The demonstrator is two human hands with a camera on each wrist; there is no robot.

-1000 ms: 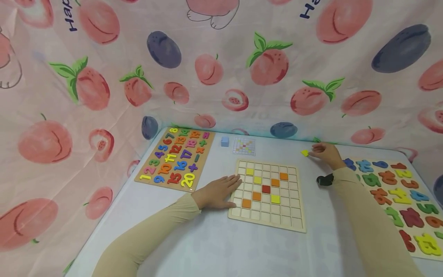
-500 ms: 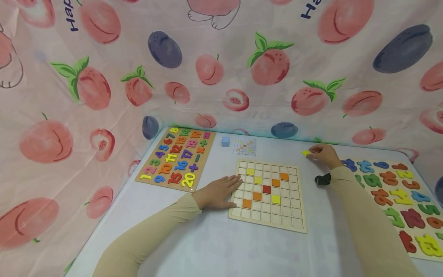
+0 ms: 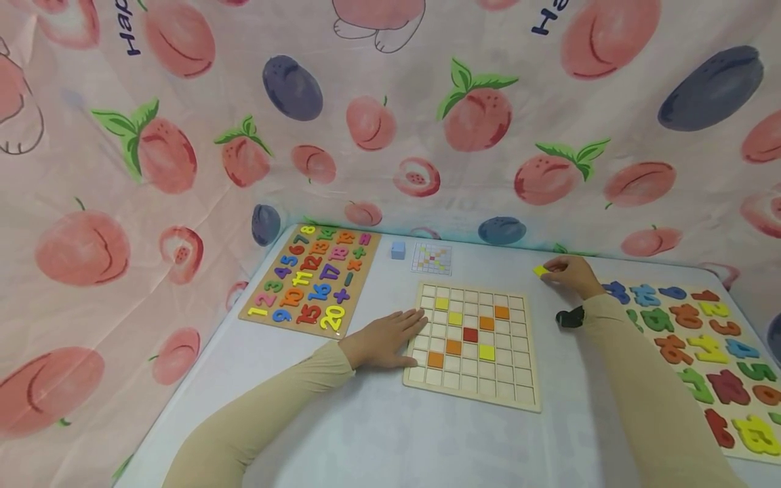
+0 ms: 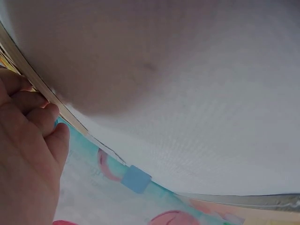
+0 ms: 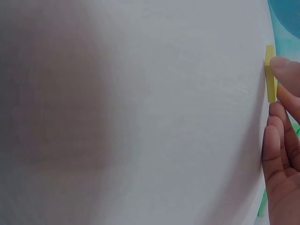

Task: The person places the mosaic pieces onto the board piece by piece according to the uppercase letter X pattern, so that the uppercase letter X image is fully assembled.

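A pale wooden grid board [image 3: 470, 393] lies in the middle of the table in the head view, with orange, yellow and one red tile [image 3: 470, 335] in its cells. My left hand [image 3: 381, 340] rests flat on the board's left edge, fingers straight. In the left wrist view its fingertips [image 4: 49, 115] lie along the board's rim. Beyond the board's far right corner, my right hand [image 3: 572, 274] pinches a yellow tile [image 3: 539, 270] at the table surface. The right wrist view shows the thumb against that tile [image 5: 270, 75] and a finger close below it.
A number puzzle board [image 3: 350, 298] lies at the left, another [image 3: 689, 325] at the right beside my right forearm. Behind the grid board are a small blue cube [image 3: 398, 251] and a printed pattern card [image 3: 432, 259]. A fruit-print cloth [image 3: 464, 176] hangs at the back and left.
My right hand has shifted slightly left and down, its fingers closing further over the yellow tile. The left hand and the grid board stay in place.
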